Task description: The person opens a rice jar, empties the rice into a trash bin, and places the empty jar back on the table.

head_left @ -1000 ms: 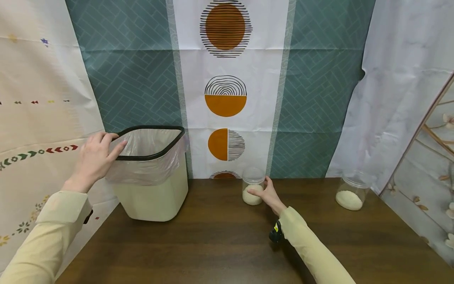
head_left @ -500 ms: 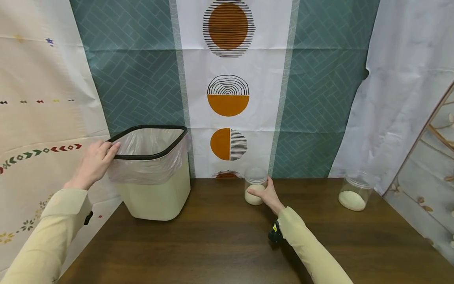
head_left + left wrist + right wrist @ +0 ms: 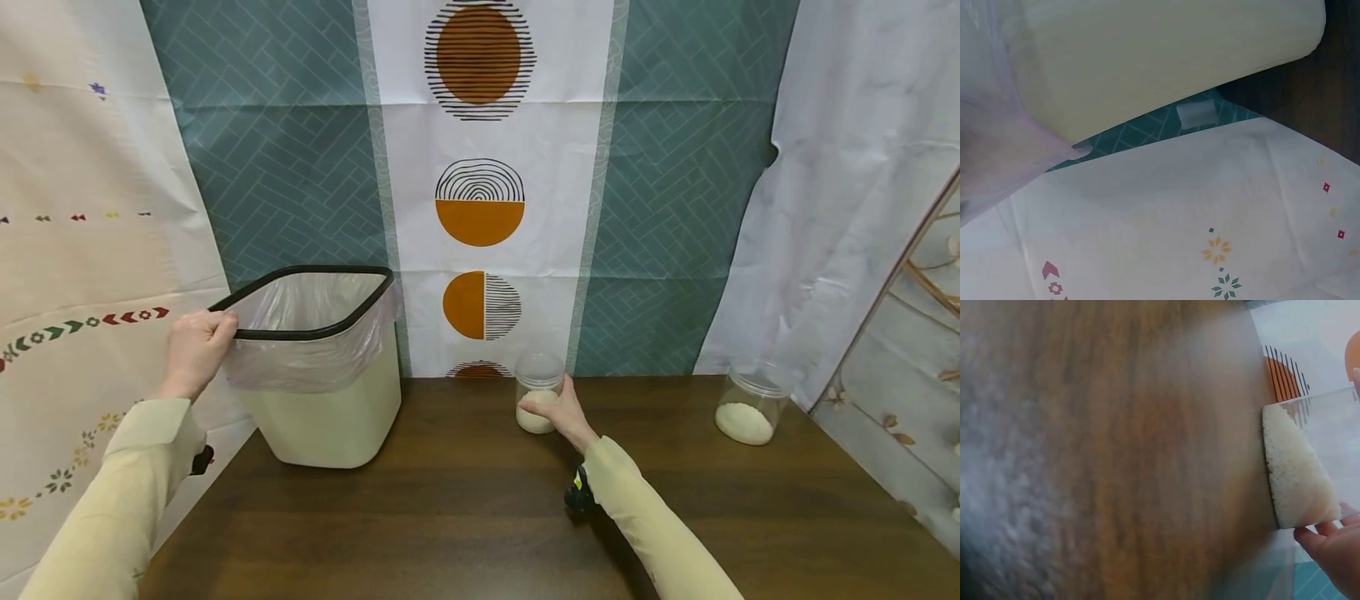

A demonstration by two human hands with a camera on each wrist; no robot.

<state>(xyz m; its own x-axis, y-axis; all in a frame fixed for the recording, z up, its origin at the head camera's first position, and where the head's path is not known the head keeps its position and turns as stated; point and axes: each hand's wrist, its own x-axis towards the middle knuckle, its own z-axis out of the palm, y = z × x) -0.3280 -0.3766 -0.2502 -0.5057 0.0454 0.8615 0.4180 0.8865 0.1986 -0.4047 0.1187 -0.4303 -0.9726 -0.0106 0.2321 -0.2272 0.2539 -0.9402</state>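
At the left of the table, my left hand [image 3: 193, 350] grips the near left corner of the black rim [image 3: 307, 335] of a cream trash bin [image 3: 322, 429], its fingers curled over the edge. A clear plastic liner [image 3: 315, 371] hangs over that rim. In the left wrist view the liner [image 3: 997, 137] droops over the left side, beside the bin wall [image 3: 1147, 62]. Near the back centre, my right hand [image 3: 564, 417] holds a clear jar [image 3: 537, 379] from its right side, thumb across the front. White rice-like grains [image 3: 1300, 478] lie sloped inside it, and the jar stands on the table.
A second clear jar [image 3: 757, 392] with similar grains stands at the back right of the brown wooden table [image 3: 465, 517]. Behind the table hangs a patterned curtain [image 3: 675, 233]. A cream cloth [image 3: 82, 250] borders the left side.
My left hand has shifted slightly left along the bin's rim, and its fingers have gone from spread to curled over it. The right hand stays at the jar, which has not visibly moved.
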